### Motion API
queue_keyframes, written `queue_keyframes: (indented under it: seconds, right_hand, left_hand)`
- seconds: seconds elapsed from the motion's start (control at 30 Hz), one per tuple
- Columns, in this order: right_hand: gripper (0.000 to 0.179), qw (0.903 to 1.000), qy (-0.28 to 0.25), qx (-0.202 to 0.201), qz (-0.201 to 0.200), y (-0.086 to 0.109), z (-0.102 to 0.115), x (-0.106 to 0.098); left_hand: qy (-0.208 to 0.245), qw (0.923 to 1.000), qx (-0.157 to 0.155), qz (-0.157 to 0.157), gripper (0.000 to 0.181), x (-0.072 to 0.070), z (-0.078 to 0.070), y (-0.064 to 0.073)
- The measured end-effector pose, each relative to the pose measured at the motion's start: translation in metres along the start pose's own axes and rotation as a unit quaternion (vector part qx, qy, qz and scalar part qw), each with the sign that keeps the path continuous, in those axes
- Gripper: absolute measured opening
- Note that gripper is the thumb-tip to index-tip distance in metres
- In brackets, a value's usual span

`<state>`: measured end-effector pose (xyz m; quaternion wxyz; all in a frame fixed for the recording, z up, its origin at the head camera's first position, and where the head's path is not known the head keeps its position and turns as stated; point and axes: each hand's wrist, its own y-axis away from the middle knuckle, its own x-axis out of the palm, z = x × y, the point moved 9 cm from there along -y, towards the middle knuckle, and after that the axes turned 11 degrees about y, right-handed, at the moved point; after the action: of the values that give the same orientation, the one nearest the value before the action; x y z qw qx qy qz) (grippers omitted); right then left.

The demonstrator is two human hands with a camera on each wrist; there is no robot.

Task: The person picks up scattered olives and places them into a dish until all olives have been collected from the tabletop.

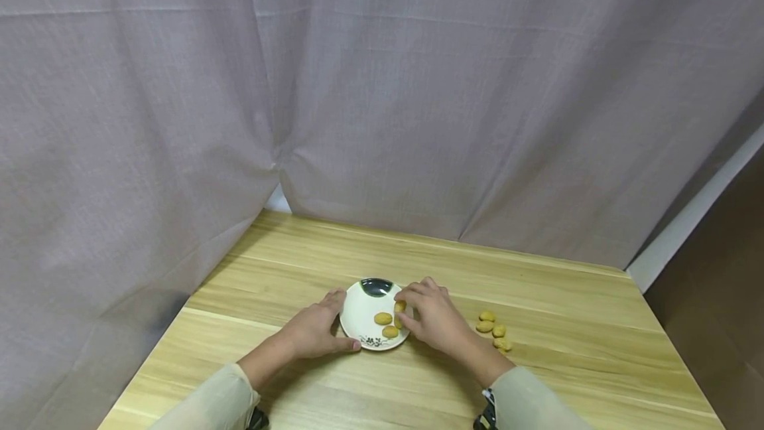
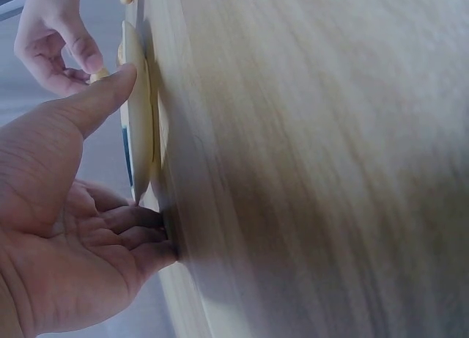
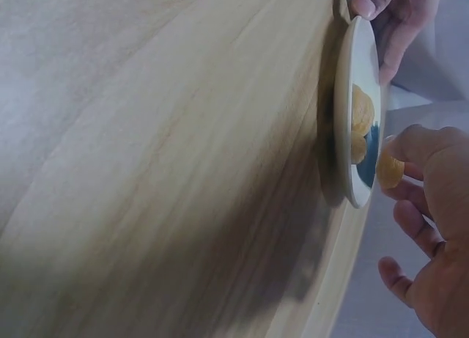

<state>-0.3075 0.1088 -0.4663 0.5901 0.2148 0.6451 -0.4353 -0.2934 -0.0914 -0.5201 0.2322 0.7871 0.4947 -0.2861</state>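
Observation:
A small white plate [image 1: 361, 312] with a dark green patch and a floral print sits on the wooden table, yellow-brown oval pieces [image 1: 383, 318] on it. My left hand [image 1: 314, 330] holds the plate's left side, thumb at the near rim and fingers at the far left; the left wrist view shows the thumb on the plate edge [image 2: 135, 155]. Over the right rim, my right hand [image 1: 434, 317] pinches one yellow-brown oval piece [image 3: 389, 171] between thumb and forefinger. Its other fingers are loosely bent. Two more pieces [image 3: 362, 109] show behind it on the plate.
Several similar yellow-brown pieces [image 1: 485, 326] lie in a loose group on the table, right of my right hand. Grey cloth [image 1: 382, 118] hangs behind the wooden table [image 1: 573, 330] and along its left side. A brown panel [image 1: 716, 297] stands at the right.

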Motion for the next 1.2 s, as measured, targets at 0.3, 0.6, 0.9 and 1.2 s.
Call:
queue_keyframes:
  seconds: [0.3, 0.6, 0.9, 1.2]
  right_hand:
    - [0.023, 0.9998, 0.005, 0.01, 0.017, -0.007, 0.001, 0.012]
    - [0.022, 0.9996, 0.006, 0.021, 0.02, -0.009, 0.0, 0.02]
    - [0.022, 0.9984, 0.006, 0.035, 0.044, -0.014, 0.002, 0.024]
    - [0.02, 0.9966, 0.017, 0.048, 0.064, -0.018, 0.003, 0.026]
  left_hand:
    - [0.001, 1.0, 0.005, -0.002, 0.122, -0.001, -0.002, 0.001]
    - [0.0, 1.0, 0.002, -0.002, 0.123, 0.001, 0.0, 0.001]
    - [-0.001, 1.0, 0.005, -0.004, 0.123, 0.001, 0.0, 0.0]
    - [0.001, 1.0, -0.001, -0.007, 0.123, 0.001, 0.0, 0.001]
